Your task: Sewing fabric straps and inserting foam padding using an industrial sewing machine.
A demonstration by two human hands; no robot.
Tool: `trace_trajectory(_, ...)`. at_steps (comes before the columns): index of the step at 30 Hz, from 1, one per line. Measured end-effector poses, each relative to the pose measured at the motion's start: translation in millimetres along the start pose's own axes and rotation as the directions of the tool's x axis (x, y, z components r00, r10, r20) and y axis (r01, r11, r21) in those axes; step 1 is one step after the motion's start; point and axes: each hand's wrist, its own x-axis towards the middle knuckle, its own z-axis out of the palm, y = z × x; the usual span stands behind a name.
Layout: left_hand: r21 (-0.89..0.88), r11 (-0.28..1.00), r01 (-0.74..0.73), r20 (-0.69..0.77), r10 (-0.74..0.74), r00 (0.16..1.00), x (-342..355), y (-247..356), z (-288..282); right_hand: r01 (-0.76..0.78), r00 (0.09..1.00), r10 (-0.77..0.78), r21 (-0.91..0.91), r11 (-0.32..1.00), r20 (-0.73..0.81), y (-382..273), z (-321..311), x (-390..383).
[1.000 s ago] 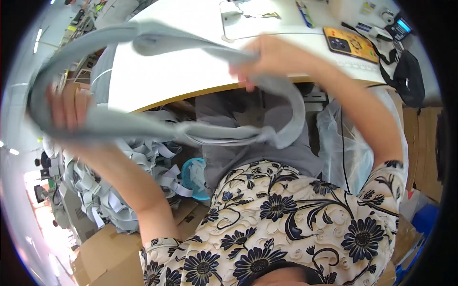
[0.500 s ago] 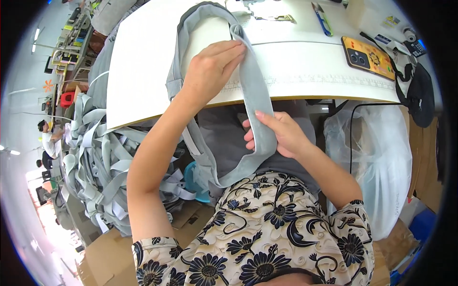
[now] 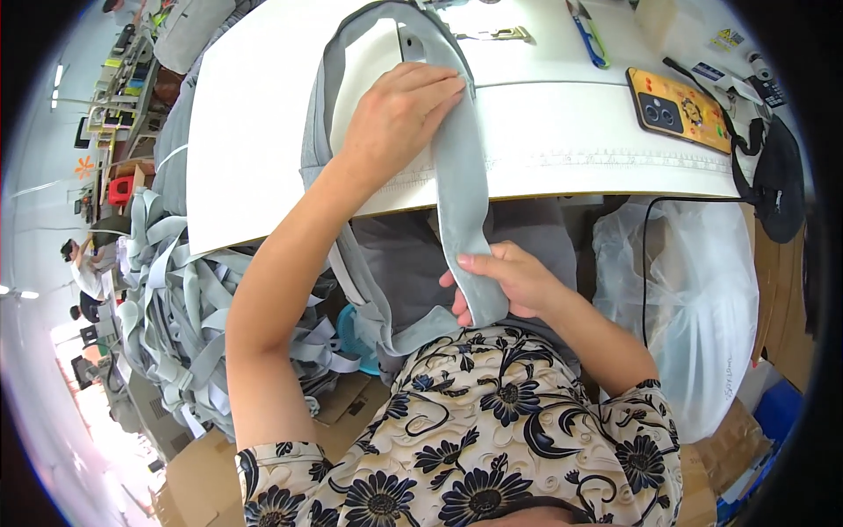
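Note:
A long grey fabric strap [image 3: 465, 202] forms a loop from the white worktable [image 3: 241, 132] down over my lap. My left hand [image 3: 404, 110] is closed on its upper part over the table, fingertips pressed on the band. Lower, below the table's edge, my right hand [image 3: 500, 277] grips the same band, thumb on its face and fingers curled behind. The far curve of the loop lies on the tabletop beside a small metal fitting [image 3: 500, 33]; a printed measuring scale runs along the near edge.
Green-handled snips [image 3: 595, 44], an orange phone [image 3: 676, 105] and a black pouch [image 3: 777, 176] are at right. Grey straps [image 3: 180, 307] are heaped left, near a blue basin [image 3: 356, 342]. A plastic bag [image 3: 702, 334] hangs right; co-workers [image 3: 83, 268] sit far left.
The loop has turned from lying sideways to running lengthwise away from me. Over the last half second my right hand slid down the band toward me; my left hand moved slightly up.

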Motion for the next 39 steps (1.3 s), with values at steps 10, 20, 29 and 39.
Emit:
trace_trajectory(10, 0.056, 0.997, -0.060, 0.107, 0.053, 0.993, 0.6, -3.2, -4.3, -0.031, 0.704, -0.686, -0.957, -0.287, 0.183, -37.0, 14.3, -44.5)
trace_trajectory(20, -0.122, 0.987, 0.107, 0.130, -0.091, 0.987, 8.2, -12.1, -5.4, -0.110, 0.473, -0.684, -0.733, -0.671, 0.555, -125.9, -14.2, 7.0)
trace_trajectory(29, 0.021, 0.958, 0.286, 0.163, -0.285, 0.944, 6.6, -7.5, -5.0, -0.083, 0.520, -0.637, -0.709, -0.700, 0.568, -134.3, -7.6, 7.6)
trace_trajectory(39, -0.112, 0.866, 0.488, 0.264, -0.447, 0.854, 35.9, -38.3, 4.0, -0.226, 0.499, -0.687, -0.686, -0.692, 0.528, -149.2, -15.4, 26.5)
